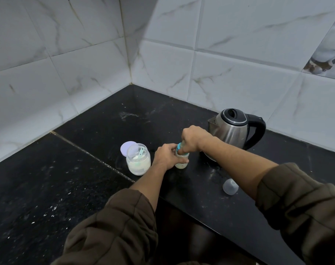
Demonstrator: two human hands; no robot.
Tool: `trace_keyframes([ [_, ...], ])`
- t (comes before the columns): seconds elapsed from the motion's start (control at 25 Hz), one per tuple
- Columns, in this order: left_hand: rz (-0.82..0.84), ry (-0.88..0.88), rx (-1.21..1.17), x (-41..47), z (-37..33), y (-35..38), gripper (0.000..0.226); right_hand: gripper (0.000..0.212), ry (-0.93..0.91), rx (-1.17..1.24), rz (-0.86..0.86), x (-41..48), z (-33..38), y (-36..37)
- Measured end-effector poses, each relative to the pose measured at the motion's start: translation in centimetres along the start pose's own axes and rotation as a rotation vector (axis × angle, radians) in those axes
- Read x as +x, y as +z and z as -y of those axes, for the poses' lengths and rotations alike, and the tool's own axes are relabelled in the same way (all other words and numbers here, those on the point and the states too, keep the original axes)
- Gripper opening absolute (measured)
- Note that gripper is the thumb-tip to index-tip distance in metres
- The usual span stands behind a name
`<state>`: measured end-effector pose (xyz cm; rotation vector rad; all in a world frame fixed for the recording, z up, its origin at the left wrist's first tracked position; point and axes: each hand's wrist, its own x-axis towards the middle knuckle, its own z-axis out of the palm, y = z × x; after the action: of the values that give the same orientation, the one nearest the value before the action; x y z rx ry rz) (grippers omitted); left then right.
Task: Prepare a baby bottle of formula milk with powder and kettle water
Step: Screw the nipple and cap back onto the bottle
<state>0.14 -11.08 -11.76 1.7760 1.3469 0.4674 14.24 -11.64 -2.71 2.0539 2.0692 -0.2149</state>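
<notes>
A small baby bottle point(182, 163) with milky liquid stands upright on the black counter point(67, 188). My left hand point(167, 155) grips its body. My right hand point(193, 138) is closed over its teal ring cap point(179, 147) from above, hiding the teat. Left of the bottle stands an open clear jar of white powder point(138, 159) with a pale green scoop point(141, 151) inside. The steel kettle point(233, 129) with a black handle sits just behind my right hand, lid down.
The jar's lilac lid point(125, 148) lies flat behind the jar. A clear bottle cover point(230, 186) lies on its side near the counter's front edge, under my right forearm. Tiled walls meet in a corner behind. White specks dot the counter.
</notes>
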Motion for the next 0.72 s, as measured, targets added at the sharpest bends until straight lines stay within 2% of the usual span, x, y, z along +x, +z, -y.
trace_keyframes([
  [0.16, 0.003, 0.006, -0.006, 0.0, 0.2, 0.1, 0.048, 0.053, 0.029, -0.021, -0.022, 0.0, 0.0, 0.2],
  [0.36, 0.009, 0.015, -0.009, 0.0, 0.2, 0.1, 0.046, 0.069, 0.067, -0.024, 0.029, -0.4, 0.2, -0.4],
  [0.52, 0.013, 0.011, -0.034, 0.0, 0.4, 0.1, 0.056, 0.059, 0.002, 0.017, 0.145, -0.4, 0.2, -0.8],
  [0.72, -0.012, 0.004, -0.039, 0.0, 0.5, 0.3, 0.048, 0.04, -0.068, -0.032, 0.078, -0.1, 0.1, -1.2],
])
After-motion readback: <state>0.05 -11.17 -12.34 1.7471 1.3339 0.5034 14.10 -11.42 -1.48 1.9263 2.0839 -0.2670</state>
